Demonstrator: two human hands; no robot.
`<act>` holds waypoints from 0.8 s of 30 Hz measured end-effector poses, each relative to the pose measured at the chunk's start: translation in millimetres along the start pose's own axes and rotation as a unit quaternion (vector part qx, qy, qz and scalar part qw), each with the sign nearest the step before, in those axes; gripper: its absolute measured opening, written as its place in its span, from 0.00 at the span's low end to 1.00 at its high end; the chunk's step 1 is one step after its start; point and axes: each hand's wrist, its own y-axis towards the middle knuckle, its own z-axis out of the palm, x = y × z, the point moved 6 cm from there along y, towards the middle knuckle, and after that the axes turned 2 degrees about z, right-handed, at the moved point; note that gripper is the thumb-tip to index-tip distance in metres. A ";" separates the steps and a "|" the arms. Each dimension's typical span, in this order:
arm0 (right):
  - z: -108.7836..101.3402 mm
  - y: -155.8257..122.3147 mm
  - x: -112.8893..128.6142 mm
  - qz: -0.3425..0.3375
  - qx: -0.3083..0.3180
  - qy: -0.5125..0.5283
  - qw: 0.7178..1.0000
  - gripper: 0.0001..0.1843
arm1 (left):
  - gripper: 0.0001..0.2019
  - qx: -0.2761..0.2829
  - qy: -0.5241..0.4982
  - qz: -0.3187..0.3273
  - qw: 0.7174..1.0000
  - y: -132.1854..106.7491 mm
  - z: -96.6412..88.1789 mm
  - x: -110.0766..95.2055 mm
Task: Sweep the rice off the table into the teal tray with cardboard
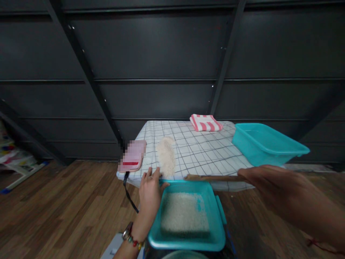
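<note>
Grip, left hand (151, 192): loose and spread; fingers down at the counter's front edge, thumb over the back rim of the near tub. Seems to steady the rim rather than clutch.
Grip, right hand (280, 187): appears closed on one end of the wooden stick; blurred, exact finger hold hard to read.
Wooden stick (212, 178): held roughly level, lengthwise along the counter's front edge; free tip near the left hand, over the near tub's back side.
Loose grain (167, 158): pale, rice-like; lies in a long strip on the counter (205, 153), atop checked cloth, left of middle, reaching toward the left fingers.
Near tub (185, 246): turquoise, set just below the front edge; carries a broad layer of similar grain, some bare floor showing at back right.
Done so far: judging by that layer, plenty of grain already in the near tub.
Left over: strip on the cloth, outside the tub; reads as partway, not finished.
Far tub (250, 151): turquoise, at the counter's right end.
Striped towel (205, 123): pink and white, folded, at the back edge.
Pink slab (133, 158): at the left front corner, partly pixelated.
</note>
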 end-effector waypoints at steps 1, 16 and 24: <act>-1.1 4.9 -1.3 -0.007 -0.007 -0.016 1.000 0.18 | 0.24 -0.002 0.001 0.000 1.000 0.0 0.0 0.3; 8.6 59.1 11.6 -0.118 -0.076 -0.086 0.986 0.20 | 0.25 0.016 0.012 -0.009 1.000 0.4 1.1 -0.4; 77.0 137.6 -25.6 -0.002 0.016 -0.105 0.994 0.18 | 0.26 0.010 0.009 -0.007 1.000 -0.1 0.4 -1.0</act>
